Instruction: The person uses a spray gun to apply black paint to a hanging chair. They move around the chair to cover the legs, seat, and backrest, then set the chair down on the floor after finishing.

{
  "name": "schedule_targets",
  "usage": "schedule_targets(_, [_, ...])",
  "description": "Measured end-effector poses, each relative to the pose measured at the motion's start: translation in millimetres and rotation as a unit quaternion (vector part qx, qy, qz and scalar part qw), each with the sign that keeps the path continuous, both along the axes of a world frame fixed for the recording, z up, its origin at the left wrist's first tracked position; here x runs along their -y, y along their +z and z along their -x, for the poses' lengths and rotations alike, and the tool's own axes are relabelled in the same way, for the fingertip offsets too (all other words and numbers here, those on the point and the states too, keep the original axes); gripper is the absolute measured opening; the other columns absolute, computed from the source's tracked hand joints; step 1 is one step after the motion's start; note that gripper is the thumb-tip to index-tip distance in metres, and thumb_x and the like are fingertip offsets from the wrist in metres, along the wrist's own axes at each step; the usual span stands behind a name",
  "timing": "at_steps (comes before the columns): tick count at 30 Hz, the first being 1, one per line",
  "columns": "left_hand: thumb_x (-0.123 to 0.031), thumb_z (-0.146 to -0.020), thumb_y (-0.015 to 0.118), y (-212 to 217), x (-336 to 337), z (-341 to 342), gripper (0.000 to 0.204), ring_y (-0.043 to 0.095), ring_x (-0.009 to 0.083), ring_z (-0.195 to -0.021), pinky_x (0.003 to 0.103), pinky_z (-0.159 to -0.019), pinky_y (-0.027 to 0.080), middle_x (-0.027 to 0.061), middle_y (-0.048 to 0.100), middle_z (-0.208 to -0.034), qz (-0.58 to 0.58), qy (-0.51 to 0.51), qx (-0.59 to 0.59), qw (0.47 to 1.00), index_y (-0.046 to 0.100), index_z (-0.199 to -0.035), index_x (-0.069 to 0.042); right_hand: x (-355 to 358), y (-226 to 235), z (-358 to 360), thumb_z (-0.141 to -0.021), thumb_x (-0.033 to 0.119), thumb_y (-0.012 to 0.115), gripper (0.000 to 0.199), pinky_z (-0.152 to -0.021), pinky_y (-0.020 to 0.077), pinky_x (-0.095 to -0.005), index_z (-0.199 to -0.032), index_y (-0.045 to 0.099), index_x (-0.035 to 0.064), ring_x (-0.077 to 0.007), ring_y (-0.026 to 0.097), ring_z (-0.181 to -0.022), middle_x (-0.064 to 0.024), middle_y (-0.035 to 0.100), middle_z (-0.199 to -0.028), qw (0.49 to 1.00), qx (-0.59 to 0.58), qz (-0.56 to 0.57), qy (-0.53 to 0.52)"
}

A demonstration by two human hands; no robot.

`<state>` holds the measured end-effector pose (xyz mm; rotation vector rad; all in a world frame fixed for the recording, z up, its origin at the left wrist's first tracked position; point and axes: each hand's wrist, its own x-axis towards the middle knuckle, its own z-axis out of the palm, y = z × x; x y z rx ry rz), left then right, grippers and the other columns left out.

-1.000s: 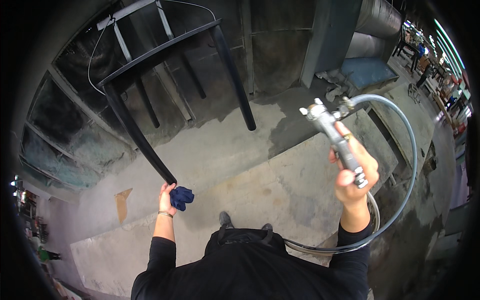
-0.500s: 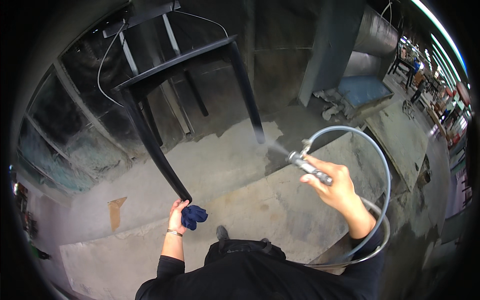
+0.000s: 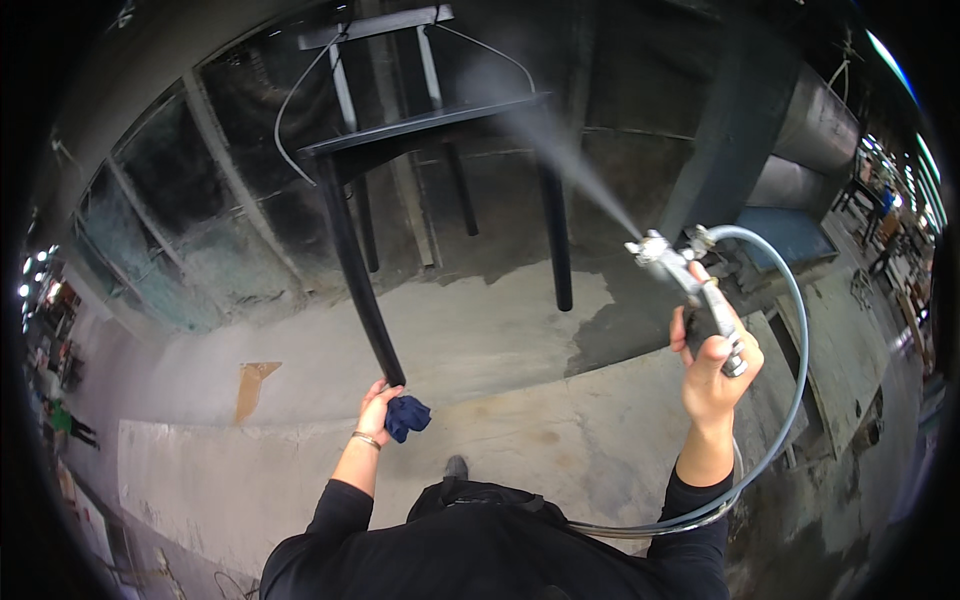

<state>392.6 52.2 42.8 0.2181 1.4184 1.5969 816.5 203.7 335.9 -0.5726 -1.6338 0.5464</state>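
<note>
Grey mist (image 3: 575,168) partly veils table edge (image 3: 425,124)

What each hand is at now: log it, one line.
left hand: black leg, blue cloth | right hand: spray gun | plume: from nozzle, up-left

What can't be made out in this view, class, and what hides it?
Head view:
Spray gun: handle partly covered by the right grip.
Nearest black leg: tip partly hidden by the left grip and blue cloth.
Second shoe: hidden by black clothing.
Distant person, left edge: too small, blurred.
</note>
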Motion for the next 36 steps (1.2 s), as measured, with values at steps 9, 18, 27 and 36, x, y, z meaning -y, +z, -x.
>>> schedule_targets(9, [-0.007,-0.093,0.071,12.2,0.7,-9.4,0.064,0.070,0.0209,-0.097,0.036,-0.083,0.058,0.0130,0.068,-0.121,0.009,0.025,0.008,1.000,0.043,-0.149,0.003,-11.2,-25.1,72.9,-0.086,0.067,0.069,0.091,-0.058,0.0567,-0.0273,-0.132,0.062,-0.0109,-0.0188,0.070,-0.071,-0.0311,0.071,-0.117,0.950,-0.068,-0.169,0.255])
schedule_targets(18, [-0.009,-0.093,0.071,36.7,2.9,-29.9,0.062,0.070,0.0209,-0.102,0.035,-0.089,0.056,0.0152,0.071,-0.117,0.008,0.049,-0.008,0.999,0.043,-0.146,0.008,-51.3,-66.1,83.3,-0.079,0.031,0.089,0.067,-0.077,0.0572,-0.0324,-0.130,0.066,-0.0070,-0.0261,0.074,-0.084,-0.0228,0.074,-0.119,0.973,-0.086,-0.047,0.210])
schedule_targets(27, [-0.007,-0.092,0.069,42.8,-1.6,-38.4,0.064,0.069,0.0232,-0.107,0.037,-0.093,0.056,0.0165,0.069,-0.126,0.009,0.056,-0.029,0.998,0.039,-0.147,0.005,-80.1,-60.0,40.0,-0.084,0.036,0.085,0.065,-0.073,0.0561,-0.0310,-0.131,0.066,-0.0057,-0.0245,0.071,-0.077,-0.0173,0.077,-0.104,0.995,-0.032,-0.087,-0.028])
schedule_targets(36, [0.007,-0.088,0.058,13.3,-31.2,-52.6,0.052,0.068,0.0187,-0.095,0.033,-0.083,0.057,0.0146,0.067,-0.126,-0.018,0.019,0.012,1.000,0.047,-0.138,0.005,-6.9,-47.5,14.9,-0.089,0.045,0.078,0.069,-0.067,0.0560,-0.0278,-0.131,0.064,-0.0088,-0.0171,0.069,-0.073,-0.0254,0.071,-0.124,0.970,-0.067,0.017,0.233])
